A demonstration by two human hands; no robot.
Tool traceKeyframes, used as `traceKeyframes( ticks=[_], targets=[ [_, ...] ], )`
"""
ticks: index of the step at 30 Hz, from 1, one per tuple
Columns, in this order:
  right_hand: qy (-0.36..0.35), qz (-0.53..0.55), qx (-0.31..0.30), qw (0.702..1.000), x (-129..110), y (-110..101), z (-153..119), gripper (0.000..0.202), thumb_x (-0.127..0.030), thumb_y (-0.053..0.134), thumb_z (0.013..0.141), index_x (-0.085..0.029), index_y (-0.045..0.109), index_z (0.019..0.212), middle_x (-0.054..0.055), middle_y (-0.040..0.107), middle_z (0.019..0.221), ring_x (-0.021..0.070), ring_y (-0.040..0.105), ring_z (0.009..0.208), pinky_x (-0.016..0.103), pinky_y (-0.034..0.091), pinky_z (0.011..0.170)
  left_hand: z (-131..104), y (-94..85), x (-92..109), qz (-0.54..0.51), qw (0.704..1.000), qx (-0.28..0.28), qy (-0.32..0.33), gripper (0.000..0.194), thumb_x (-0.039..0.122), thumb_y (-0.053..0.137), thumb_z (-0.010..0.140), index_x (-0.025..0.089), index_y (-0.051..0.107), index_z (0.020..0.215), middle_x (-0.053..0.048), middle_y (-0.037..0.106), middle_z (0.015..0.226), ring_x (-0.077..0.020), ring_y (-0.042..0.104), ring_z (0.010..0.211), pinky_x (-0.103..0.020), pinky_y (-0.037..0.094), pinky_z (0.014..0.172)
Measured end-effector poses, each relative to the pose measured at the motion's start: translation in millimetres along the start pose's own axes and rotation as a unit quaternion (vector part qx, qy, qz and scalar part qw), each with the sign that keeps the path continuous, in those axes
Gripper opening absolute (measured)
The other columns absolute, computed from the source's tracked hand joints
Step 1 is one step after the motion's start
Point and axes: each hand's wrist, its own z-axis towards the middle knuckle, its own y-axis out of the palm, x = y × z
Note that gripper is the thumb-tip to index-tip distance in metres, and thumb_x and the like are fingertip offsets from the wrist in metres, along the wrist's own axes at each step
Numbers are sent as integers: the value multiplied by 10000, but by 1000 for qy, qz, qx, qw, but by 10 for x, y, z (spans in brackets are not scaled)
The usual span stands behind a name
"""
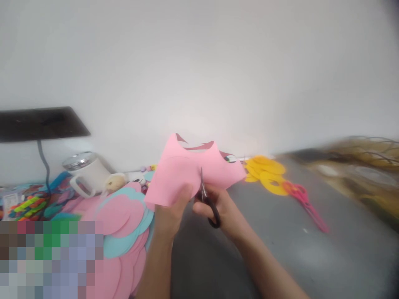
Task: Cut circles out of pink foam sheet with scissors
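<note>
A pink sheet (177, 172) with curved cut-outs along its upper edge is held up in the middle of the view. My left hand (173, 214) grips its lower edge, thumb on the near face and the other fingers hidden behind. Black-handled scissors (213, 214) are in my right hand (218, 205), fingers closed around the handles. Their blades point up and lie at the sheet, right of my left thumb. Pink discs (112, 214) and light blue discs (123, 245) are heaped on the left, beside my left forearm.
Yellow discs (264, 168) and pink scissors (308, 203) lie on the grey table (274, 232) to the right. A white mug (89, 176) and colourful packets (28, 207) stand at the left, near the pale wall. A blurred brownish object (368, 166) is at far right.
</note>
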Motion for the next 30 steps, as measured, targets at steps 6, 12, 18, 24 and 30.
traceKeyframes(
  ticks=[6,12,18,24,30],
  targets=[
    [-2,2,0,1000,-13,-3,0,402,-519,715,658,-168,531,724,-45,406,604,92,342,557,232,286,519,-2,-7,12,-3,1000,-12,2,322,369,736,615,184,649,864,-65,642,814,-242,607,855,-380,507,723],
    [19,2,5,1000,-6,-2,-5,401,-493,747,629,-163,554,752,-42,419,605,97,367,557,234,297,518,8,10,38,-14,1000,-14,10,365,372,738,612,192,649,917,-65,645,863,-245,612,868,-386,505,733],
    [40,12,9,999,0,7,1,412,-474,757,617,-156,552,779,-35,450,628,105,420,572,241,366,540,18,-21,-22,2,1000,2,9,353,395,731,615,180,647,882,-64,644,851,-231,609,820,-381,502,709],
    [57,15,13,998,6,8,-24,355,-399,766,622,-157,559,780,-28,502,633,117,491,588,251,428,571,24,-23,-22,-9,1000,9,9,360,401,734,603,180,639,871,-53,646,814,-228,614,806,-382,518,709],
    [71,14,20,997,-17,28,-12,347,-414,742,621,-157,557,764,-34,507,593,113,496,549,258,441,561,22,-22,-17,-20,999,28,26,411,379,740,609,179,619,947,-50,653,847,-228,621,841,-366,532,724]
  ],
)
